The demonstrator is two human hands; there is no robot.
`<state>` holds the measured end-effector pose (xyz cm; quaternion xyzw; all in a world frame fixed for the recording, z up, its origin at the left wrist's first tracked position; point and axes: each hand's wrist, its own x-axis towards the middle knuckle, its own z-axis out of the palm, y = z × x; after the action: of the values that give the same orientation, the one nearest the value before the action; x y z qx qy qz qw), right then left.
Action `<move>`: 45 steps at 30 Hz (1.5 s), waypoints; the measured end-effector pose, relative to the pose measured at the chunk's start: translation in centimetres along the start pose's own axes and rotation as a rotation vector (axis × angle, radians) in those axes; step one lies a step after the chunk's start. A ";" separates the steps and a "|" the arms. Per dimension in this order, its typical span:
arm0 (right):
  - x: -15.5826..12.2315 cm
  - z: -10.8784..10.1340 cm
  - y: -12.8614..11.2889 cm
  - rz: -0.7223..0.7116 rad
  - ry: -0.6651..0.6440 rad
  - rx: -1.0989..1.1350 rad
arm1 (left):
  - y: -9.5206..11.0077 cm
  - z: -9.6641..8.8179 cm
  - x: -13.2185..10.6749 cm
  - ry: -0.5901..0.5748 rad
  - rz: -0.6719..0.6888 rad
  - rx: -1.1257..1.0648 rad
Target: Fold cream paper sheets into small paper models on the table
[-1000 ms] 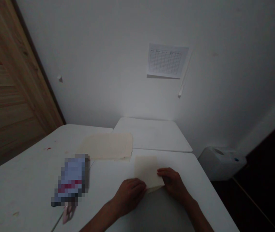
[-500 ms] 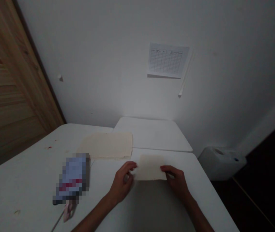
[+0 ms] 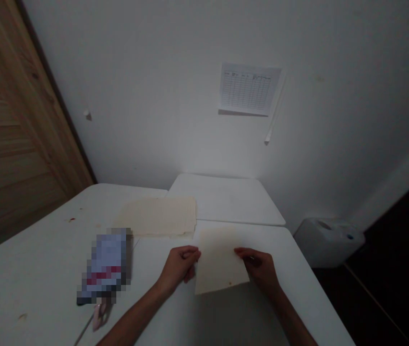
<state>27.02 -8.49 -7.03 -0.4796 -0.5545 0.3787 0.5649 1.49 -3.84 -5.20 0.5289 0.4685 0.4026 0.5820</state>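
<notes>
A cream sheet of paper (image 3: pixel 221 264) with a small brown spot near its lower edge is in front of me. My left hand (image 3: pixel 181 265) pinches its left edge between thumb and fingers. On the opposite side, my right hand (image 3: pixel 258 266) grips the right edge with the fingers closed. The sheet's lower edge slants up to the right. Beyond my left hand lies a stack of larger cream sheets (image 3: pixel 161 216), slightly uneven at its right edge.
White tables (image 3: pixel 240 199) stand against the wall. To the left lies a pixelated blue-and-red item (image 3: pixel 107 264), with a pinkish object (image 3: pixel 99 315) below it. A printed chart (image 3: pixel 249 90) hangs on the wall. A white container (image 3: pixel 329 242) stands beyond the table's right side.
The sheet shows more of its length, its lower edge now nearer to me and slanted. My left fingers have closed onto its left edge. The stack has stayed put.
</notes>
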 end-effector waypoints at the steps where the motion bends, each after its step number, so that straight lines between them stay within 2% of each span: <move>1: 0.0 0.0 -0.1 0.003 -0.001 0.005 | 0.0 0.0 0.0 0.021 -0.002 -0.015; 4: 0.2 -0.1 -0.3 0.025 0.019 0.090 | -0.1 0.1 0.1 0.071 -0.006 -0.044; 8: 0.5 -0.1 0.0 0.123 0.115 0.144 | -0.1 0.3 0.0 0.096 0.004 -0.055; 14: 0.6 0.0 1.3 0.245 0.048 0.050 | 0.1 0.4 -0.3 0.061 0.022 -0.066; 26: 0.3 0.2 0.2 0.232 0.010 0.030 | -0.9 0.0 0.3 0.008 0.057 -0.016; 39: 0.3 0.2 -0.4 0.252 -0.046 0.090 | -0.1 -0.1 -0.5 -0.065 0.112 -0.029; 45: 0.4 -0.3 -0.1 0.158 -0.108 0.085 | -0.8 -0.6 -0.2 -0.099 0.094 -0.015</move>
<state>27.34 -8.16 -6.83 -0.4765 -0.5280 0.4706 0.5221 0.85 -4.01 -5.94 0.5652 0.4109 0.4064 0.5887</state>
